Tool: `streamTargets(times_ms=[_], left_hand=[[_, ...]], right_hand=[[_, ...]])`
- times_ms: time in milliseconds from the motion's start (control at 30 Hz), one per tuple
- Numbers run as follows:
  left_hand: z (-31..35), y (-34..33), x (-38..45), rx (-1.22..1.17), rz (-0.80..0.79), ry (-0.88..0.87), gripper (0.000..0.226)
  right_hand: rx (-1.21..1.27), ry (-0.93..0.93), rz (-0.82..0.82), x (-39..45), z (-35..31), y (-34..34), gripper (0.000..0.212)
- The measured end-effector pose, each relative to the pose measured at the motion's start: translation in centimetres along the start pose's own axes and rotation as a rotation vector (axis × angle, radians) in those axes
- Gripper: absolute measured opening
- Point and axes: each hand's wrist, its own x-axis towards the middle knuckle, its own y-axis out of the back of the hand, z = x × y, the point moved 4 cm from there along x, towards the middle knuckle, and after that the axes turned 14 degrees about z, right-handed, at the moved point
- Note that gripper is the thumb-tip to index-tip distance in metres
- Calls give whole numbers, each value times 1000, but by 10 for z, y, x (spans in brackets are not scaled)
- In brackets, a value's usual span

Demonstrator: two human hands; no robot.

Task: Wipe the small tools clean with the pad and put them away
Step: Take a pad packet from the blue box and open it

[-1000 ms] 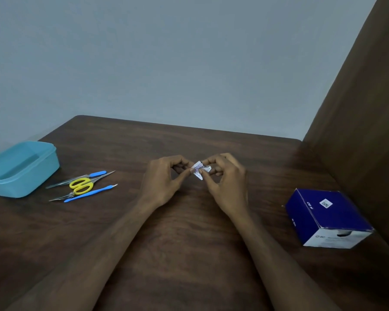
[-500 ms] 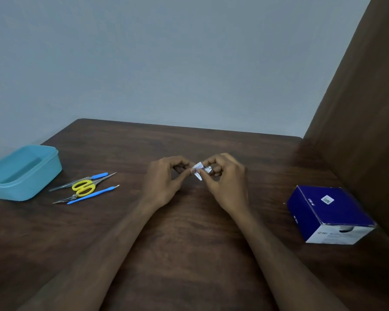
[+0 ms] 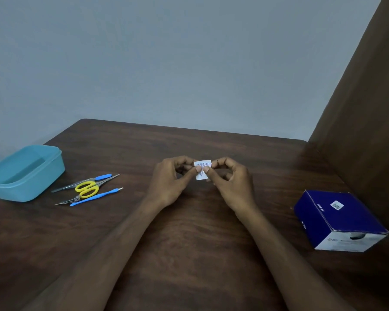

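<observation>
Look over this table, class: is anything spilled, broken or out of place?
Nothing stands out. Both hands, left hand and right hand, pinch a small white packet. The yellow scissors and slim tools lie loosely crossed beside the blue tub. The dark blue box sits askew but intact.

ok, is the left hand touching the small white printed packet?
Touching. In the head view the left hand pinches the small white printed packet at its left edge, thumb and fingertips on it; the right hand pinches the other edge.
</observation>
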Motion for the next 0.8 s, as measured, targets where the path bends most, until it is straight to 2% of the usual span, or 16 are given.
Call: streamTargets(times_ms=[133,367,567,800], left_hand=[[2,1,0,-23,6,-4,5],[2,4,0,-31,26,35,4],[1,4,0,-32,8,37,5],[-1,3,0,2,20,26,7]], right_hand=[[32,-56,7,-1,-2,4,22],[-110,95,191,-2,-9,11,21],[-141,80,158,-3,-6,10,15],[-225,216,117,-9,-14,6,15]])
